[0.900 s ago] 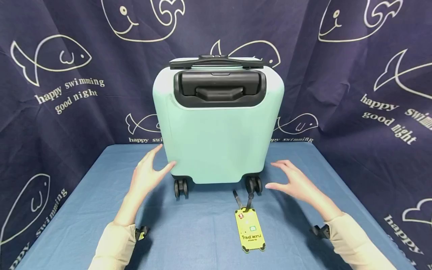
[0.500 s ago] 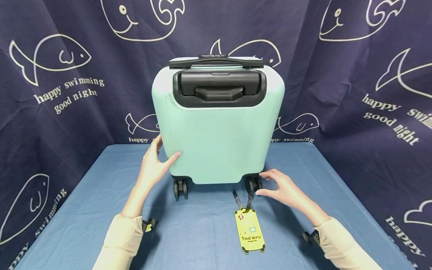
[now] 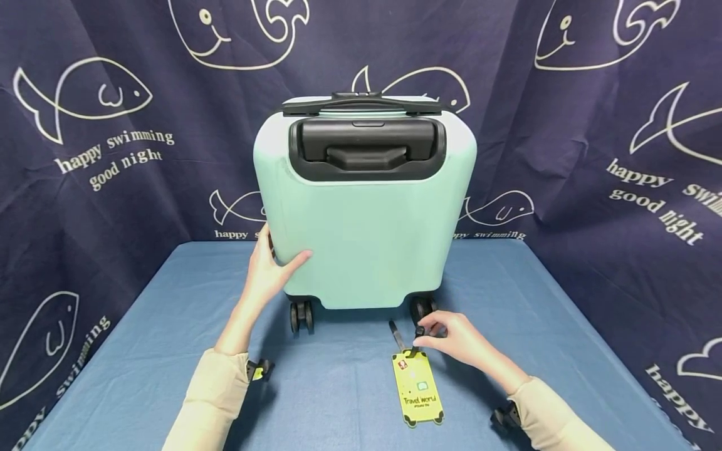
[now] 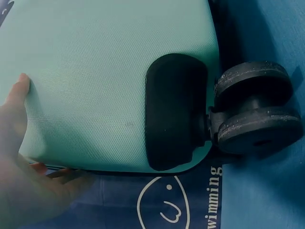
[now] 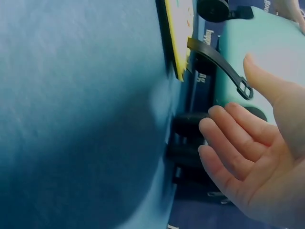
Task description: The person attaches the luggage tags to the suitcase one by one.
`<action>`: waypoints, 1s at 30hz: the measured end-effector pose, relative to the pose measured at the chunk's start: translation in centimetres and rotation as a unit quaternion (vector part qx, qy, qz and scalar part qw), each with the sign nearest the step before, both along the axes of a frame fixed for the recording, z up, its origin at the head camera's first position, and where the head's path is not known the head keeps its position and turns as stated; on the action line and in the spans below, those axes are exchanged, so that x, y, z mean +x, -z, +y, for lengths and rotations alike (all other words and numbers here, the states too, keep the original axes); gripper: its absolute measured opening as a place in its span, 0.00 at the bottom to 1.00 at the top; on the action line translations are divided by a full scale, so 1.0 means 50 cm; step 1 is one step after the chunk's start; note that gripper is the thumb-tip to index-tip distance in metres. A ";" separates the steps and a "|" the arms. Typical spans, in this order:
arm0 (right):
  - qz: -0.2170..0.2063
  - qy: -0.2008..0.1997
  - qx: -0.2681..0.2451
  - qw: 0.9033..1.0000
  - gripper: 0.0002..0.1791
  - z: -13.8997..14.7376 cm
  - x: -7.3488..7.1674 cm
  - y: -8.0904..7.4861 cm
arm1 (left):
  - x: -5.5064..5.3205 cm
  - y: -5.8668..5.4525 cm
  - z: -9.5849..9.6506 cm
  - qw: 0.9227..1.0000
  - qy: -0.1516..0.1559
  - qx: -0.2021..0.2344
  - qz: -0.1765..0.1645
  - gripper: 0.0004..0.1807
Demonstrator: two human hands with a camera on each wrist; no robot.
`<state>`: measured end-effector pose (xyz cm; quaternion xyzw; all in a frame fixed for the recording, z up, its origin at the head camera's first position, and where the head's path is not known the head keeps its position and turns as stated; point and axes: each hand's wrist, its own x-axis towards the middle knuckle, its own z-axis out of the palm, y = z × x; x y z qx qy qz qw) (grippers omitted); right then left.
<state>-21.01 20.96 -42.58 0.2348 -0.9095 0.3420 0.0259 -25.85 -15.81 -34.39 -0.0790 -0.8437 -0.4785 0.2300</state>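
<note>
Since the earlier frame, right hand (image 3: 451, 335) has come down and leftward, from beside the right wheel to the tag's strap; left hand (image 3: 267, 272) has slid a little further onto the suitcase (image 3: 361, 244), which has not shifted.

Right: thumb and fingers apart, moderately wide, strap (image 5: 214, 56) with its buckle (image 5: 245, 89) in the gap; contact unclear. Left: thumb flat on the near face, fingers bent round the left edge, gripping it.

Close by: right wheel (image 3: 422, 308) just beyond the right fingertips, partly hidden by them, crowding the strap's far end. Left wheel (image 3: 301, 316) stands below and right of the left hand. Suitcase upright, blocking the far middle; black carry handle (image 3: 361, 104) on top, dark recess (image 3: 366, 141) below it holding a pull handle.

Further out: blue cloth (image 3: 338, 388) underneath, navy curtain (image 3: 186, 175) with pale fish and lettering behind and at both sides.

Tag (image 3: 418, 391): on the cloth, near side of the suitcase, right of centre. Yellow, dark corners, "Travel World" toward the near end, small red and green motifs. Strap's other end lies to the left, pointing far. Suitcase pale mint, finely textured.
</note>
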 end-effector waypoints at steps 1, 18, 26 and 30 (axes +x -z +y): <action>-0.010 -0.005 0.000 1.000 0.21 -0.001 0.001 0.003 | -0.001 0.001 0.000 1.000 -0.002 0.000 0.003 0.52; -0.075 -0.075 0.019 0.994 0.13 -0.020 0.006 0.029 | 0.012 -0.001 -0.001 0.999 0.020 0.024 -0.009 0.50; -0.087 -0.076 0.022 0.993 0.08 -0.024 0.010 0.027 | 0.020 -0.001 0.002 1.000 0.006 0.012 -0.016 0.51; -0.086 -0.071 0.017 0.994 0.05 -0.025 0.009 0.030 | 0.021 0.000 0.003 1.000 0.003 0.009 -0.016 0.51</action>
